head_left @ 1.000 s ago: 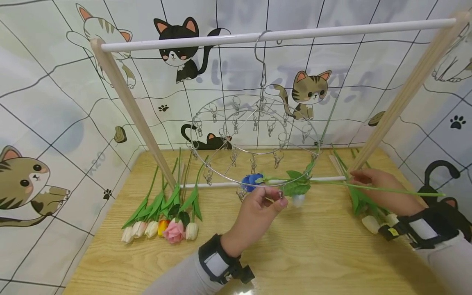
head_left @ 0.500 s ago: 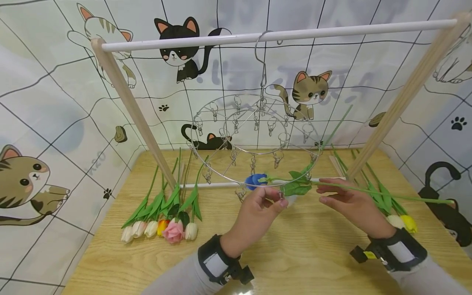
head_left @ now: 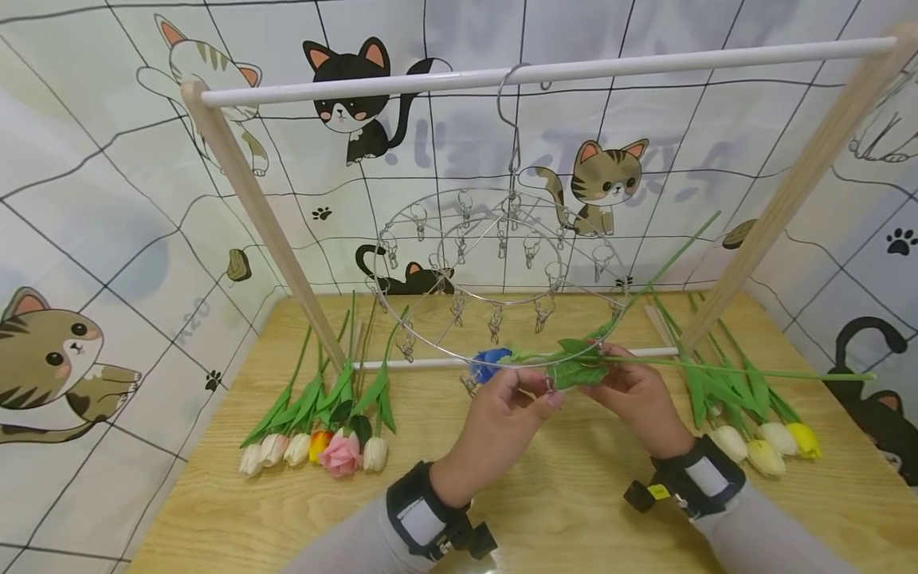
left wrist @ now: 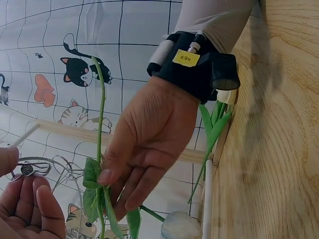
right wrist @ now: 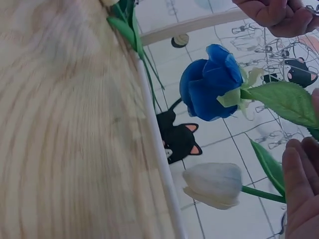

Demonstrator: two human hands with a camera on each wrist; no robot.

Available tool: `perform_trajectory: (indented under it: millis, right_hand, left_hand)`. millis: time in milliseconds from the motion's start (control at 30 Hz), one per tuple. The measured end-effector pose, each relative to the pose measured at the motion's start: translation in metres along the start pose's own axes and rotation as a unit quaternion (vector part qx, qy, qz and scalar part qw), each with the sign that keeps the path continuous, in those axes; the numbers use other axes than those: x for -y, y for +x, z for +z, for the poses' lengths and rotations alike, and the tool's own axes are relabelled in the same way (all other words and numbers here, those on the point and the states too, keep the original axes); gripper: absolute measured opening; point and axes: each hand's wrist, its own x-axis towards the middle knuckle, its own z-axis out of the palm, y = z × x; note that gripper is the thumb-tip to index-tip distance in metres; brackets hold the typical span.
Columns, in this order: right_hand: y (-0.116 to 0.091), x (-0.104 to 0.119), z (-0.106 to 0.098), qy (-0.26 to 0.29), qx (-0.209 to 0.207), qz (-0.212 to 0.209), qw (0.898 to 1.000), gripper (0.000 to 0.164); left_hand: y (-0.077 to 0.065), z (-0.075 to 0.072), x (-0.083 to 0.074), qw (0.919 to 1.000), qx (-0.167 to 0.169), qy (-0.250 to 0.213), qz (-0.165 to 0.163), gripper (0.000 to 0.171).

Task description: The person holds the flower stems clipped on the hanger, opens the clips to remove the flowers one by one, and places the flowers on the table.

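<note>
My left hand [head_left: 495, 422] pinches a small metal clip [left wrist: 35, 168] of a round wire hanger [head_left: 515, 143]. My right hand [head_left: 641, 402] holds a blue rose [head_left: 490, 364] by its stem, beside the green leaves. In the left wrist view the right thumb lies on that stem, a short way from the clip. The rose lies nearly level, bloom to the left and stem running out to the right. Near the right hand, a white tulip [right wrist: 214, 184] hangs head down at the hanger; its clip is hidden.
The hanger hangs from the white rail [head_left: 402, 84] of a wooden rack; its left post [head_left: 251, 199] stands on the table. Several flowers lie at left, including a pink rose [head_left: 340, 454]. Several tulips lie at right, one yellow [head_left: 803, 440]. A cat-print sheet stands behind.
My right hand has moved left along the rose's stem, up to its leaves. The left hand has stayed in place at the clip. The tulip's stem has tilted further right.
</note>
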Motion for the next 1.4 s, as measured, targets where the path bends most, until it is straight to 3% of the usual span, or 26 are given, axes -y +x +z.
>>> perform_trajectory:
  millis: [167,300,500,733,900,967,1033,1100,1233,1333,1400]
  right_hand:
    - [0.002,-0.002,0.009,0.037,-0.014,0.021,0.999,0.043]
    - [0.002,-0.002,0.012,0.012,-0.045,0.033,0.998,0.030]
    - [0.001,-0.002,0.012,0.024,-0.078,0.004,0.997,0.024]
    - [0.000,0.003,0.014,0.039,-0.090,-0.025,0.995,0.025]
    - [-0.001,0.007,0.016,0.006,-0.095,-0.029,0.995,0.026]
    - [-0.002,0.008,0.016,-0.009,-0.093,-0.037,0.995,0.028]
    - [-0.003,0.009,0.017,-0.016,-0.091,-0.046,0.995,0.029]
    - [-0.003,0.010,0.018,-0.023,-0.091,-0.059,0.994,0.031]
    - [-0.005,0.012,0.019,-0.024,-0.085,-0.095,0.991,0.034]
    - [-0.006,0.014,0.021,-0.027,-0.075,-0.126,0.989,0.037]
    - [-0.007,0.016,0.023,-0.034,-0.067,-0.138,0.988,0.038]
  left_hand:
    - [0.001,0.002,0.000,0.9999,0.001,0.004,0.011,0.022]
    - [0.001,0.002,0.000,0.9999,-0.003,0.009,0.010,0.024]
    - [0.001,0.001,-0.001,0.9999,-0.004,0.008,0.012,0.025]
    - [0.001,-0.001,-0.002,0.9966,-0.032,0.012,0.075,0.019]
    - [-0.002,0.000,0.001,0.9939,-0.054,0.022,0.094,0.020]
    - [-0.003,0.000,0.002,0.9901,-0.065,0.044,0.116,0.017]
    - [-0.003,-0.001,0.003,0.9814,-0.078,0.078,0.157,0.018]
    - [-0.003,-0.001,0.006,0.9656,-0.096,0.122,0.208,0.025]
    - [-0.003,-0.002,0.012,0.9251,-0.129,0.181,0.308,0.044]
    - [-0.001,-0.003,0.015,0.8900,-0.143,0.189,0.389,0.048]
    - [0.000,-0.003,0.014,0.8678,-0.136,0.182,0.442,0.046]
